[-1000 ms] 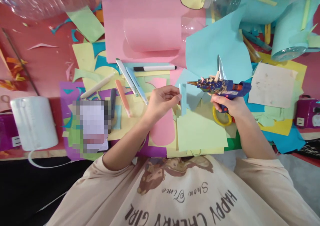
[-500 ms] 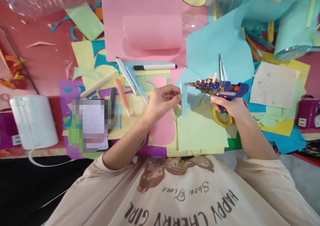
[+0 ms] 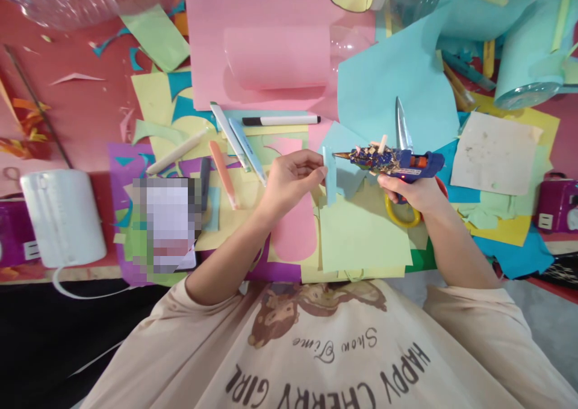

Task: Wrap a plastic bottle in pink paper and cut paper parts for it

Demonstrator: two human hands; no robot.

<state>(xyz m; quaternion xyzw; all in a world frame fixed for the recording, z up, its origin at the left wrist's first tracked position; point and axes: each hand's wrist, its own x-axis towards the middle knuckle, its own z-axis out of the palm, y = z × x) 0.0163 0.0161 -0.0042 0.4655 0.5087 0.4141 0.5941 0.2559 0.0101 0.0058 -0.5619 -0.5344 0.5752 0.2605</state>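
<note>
Between the thumb and fingers of my left hand (image 3: 298, 177) is a narrow light-blue paper strip (image 3: 331, 183), held upright. My right hand (image 3: 413, 192) is wrapped round the handle of a dark blue glue gun (image 3: 401, 163), whose barrel is crusted with bits of scrap. The gun's nozzle points left and lies right at the strip's upper part; whether it touches cannot be made out. Below the gun, partly hidden by it and by my right hand, lie scissors with a yellow handle (image 3: 400, 216) and a blade (image 3: 403, 126) pointing away from me.
Beyond my hands lies a pink-wrapped bottle (image 3: 280, 56) on pink paper. Markers (image 3: 280, 120) and paper scraps cover the middle. A blue-wrapped bottle (image 3: 530, 59) stands at the right. On the left are a phone (image 3: 169, 225) and a white device with a cable (image 3: 63, 216).
My right hand and the glue gun have shifted slightly left. The gun's nozzle has dropped a little along the strip. My left hand has moved slightly left and up with the strip.
</note>
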